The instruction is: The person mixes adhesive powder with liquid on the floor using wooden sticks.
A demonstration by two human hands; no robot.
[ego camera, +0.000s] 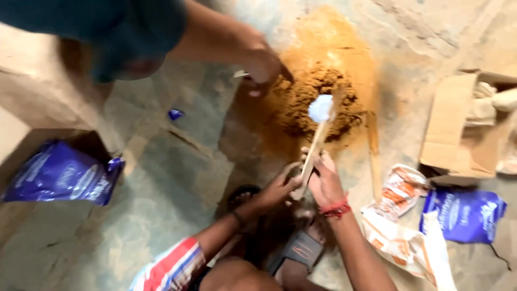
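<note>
Stick: a thin wooden stick with a white-blue tip, held slanted; its tip is over the pile, its lower end is between the two hands.
Left hand: the left hand touches the lower end of the stick, fingers curled around it.
Right hand: the right hand is closed on the stick just beside the left one; a red thread is around the wrist.
Pile: a brown-orange powder pile lies on the floor, darker and lumpy in the middle.
Other person: another person's hand reaches to the left edge of the pile and holds something small; I cannot tell what.
Around: a carton box at right, an orange-white wrapper and a blue packet near the right arm, a bigger blue bag at left.
In the way: the hands hide the stick's lower end.
Surface: a stained grey-green floor, dusted with orange near the pile.
</note>
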